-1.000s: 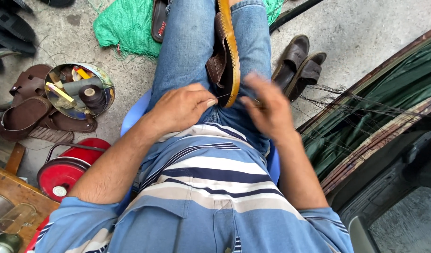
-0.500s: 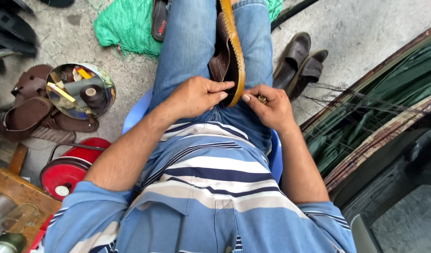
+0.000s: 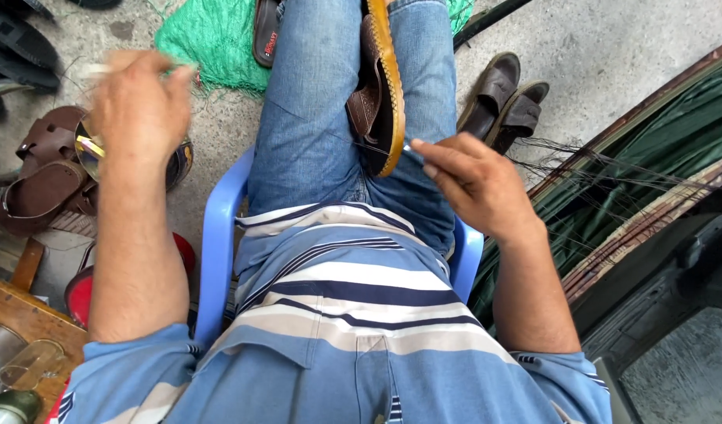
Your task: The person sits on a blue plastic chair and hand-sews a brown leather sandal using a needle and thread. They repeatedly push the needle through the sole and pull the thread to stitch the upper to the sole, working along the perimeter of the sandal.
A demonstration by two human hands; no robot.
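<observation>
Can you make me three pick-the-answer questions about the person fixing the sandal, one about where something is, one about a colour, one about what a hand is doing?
1. Where is the sandal being worked on?
A. on the ground
B. between the person's knees
C. on the wooden bench

2. What colour is the chair?
A. blue
B. red
C. green

3. What is the left hand doing?
A. resting on the lap
B. raised out to the side
C. holding a shoe

Answers: 1 B, it stands on edge between the jeans legs. 2 A, a blue plastic rim shows beside the hips. 3 B, it is lifted and blurred, while the right hand pinches something thin by the sole.
</observation>
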